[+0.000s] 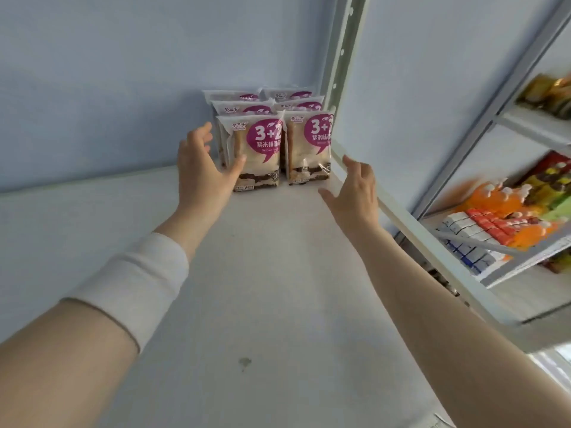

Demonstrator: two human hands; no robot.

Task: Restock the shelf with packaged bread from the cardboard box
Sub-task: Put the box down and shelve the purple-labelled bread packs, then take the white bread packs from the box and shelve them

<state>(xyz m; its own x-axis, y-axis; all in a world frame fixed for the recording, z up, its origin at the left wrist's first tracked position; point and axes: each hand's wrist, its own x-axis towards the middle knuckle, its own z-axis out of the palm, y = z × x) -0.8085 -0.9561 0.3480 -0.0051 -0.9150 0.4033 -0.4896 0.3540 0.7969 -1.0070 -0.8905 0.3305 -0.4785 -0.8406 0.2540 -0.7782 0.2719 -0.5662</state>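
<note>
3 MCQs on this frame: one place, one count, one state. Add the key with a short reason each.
1. Where on the shelf do the packs stand?
A. near end, by the camera
B. far end, against the wall
C. middle, apart from any wall

2. How many packs show?
A. three
B. nine
C. six

3. The right hand is:
A. open, holding nothing
B. gripping a pack
C. clenched in a fist

Key: 1 B, the packs stand back against the blue wall. 2 C, two columns with three rows each. 3 A, the fingers are spread above the bare shelf, apart from the packs.
</note>
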